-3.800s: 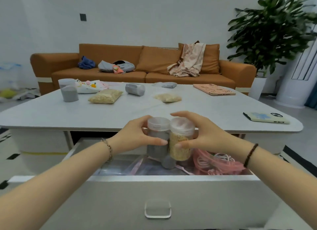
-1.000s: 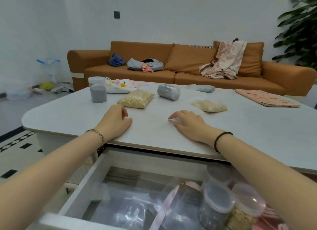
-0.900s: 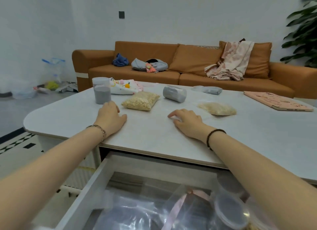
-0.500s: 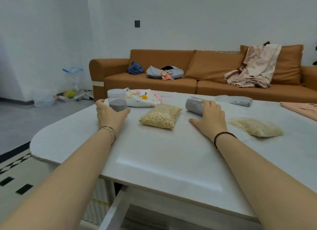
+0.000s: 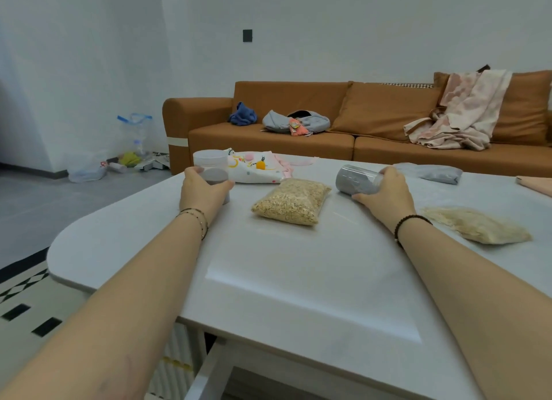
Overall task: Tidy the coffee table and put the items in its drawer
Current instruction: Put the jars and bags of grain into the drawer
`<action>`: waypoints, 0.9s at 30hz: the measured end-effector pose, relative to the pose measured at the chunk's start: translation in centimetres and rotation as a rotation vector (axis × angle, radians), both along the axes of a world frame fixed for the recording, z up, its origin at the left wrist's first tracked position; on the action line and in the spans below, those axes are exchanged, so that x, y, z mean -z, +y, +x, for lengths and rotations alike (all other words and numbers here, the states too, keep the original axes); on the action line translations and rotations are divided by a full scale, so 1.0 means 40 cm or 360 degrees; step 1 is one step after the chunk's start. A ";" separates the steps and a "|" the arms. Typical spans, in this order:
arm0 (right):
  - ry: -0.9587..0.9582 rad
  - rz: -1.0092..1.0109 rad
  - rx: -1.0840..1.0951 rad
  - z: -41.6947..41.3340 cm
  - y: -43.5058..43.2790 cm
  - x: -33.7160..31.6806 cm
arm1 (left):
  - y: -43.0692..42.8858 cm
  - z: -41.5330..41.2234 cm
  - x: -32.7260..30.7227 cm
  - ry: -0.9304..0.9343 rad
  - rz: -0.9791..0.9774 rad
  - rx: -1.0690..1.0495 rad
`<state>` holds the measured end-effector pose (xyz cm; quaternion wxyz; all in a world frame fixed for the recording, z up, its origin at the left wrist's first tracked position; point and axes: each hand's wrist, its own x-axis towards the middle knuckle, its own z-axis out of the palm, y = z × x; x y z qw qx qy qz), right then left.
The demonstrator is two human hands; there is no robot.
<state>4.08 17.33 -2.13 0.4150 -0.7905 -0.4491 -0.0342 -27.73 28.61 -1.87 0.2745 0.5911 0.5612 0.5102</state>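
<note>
**Both hands on jars**

I see my left hand point(image 5: 203, 190) with fingers curled round the upright jar point(image 5: 209, 163), which stands near the rounded left edge of the bench point(image 5: 298, 280), just beside a patterned pouch point(image 5: 254, 170). My right hand point(image 5: 385, 190) grips the jar lying on its side point(image 5: 352, 180). A grain bag point(image 5: 292, 201) lies between the two, apart from both. Bare bench runs from the grain bag to the near edge, where the white side of the drawer point(image 5: 209, 375) juts out below

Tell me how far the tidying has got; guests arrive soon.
Done: drawer open, contents unseen. In hand: left hand grips the upright jar, right hand the toppled jar. Left: plump grain bag, flat grain bag, grey bag, printed pouch.
</note>
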 end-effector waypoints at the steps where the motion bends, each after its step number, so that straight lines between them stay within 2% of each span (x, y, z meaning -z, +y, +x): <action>1: -0.0023 0.0016 -0.0026 -0.004 -0.009 -0.002 | -0.001 0.002 0.000 0.0010 0.0003 0.0003; 7: -0.0040 0.0293 -0.0191 -0.055 -0.068 -0.014 | -0.026 -0.004 0.000 0.0031 0.0013 0.0040; 13: -0.0073 0.0488 -0.0161 -0.103 -0.161 -0.022 | -0.090 -0.013 -0.006 -0.0013 -0.0006 0.0150; 20: 0.0060 0.0794 -0.0036 -0.164 -0.304 -0.031 | -0.211 -0.038 -0.007 0.0046 0.0007 0.0245; 23: 0.0113 0.0766 -0.0034 -0.185 -0.384 -0.034 | -0.283 -0.042 -0.007 0.0112 -0.0020 0.0376; 27: 0.0037 0.0611 -0.0044 -0.208 -0.473 -0.033 | -0.371 -0.034 0.005 0.0143 -0.0044 0.0630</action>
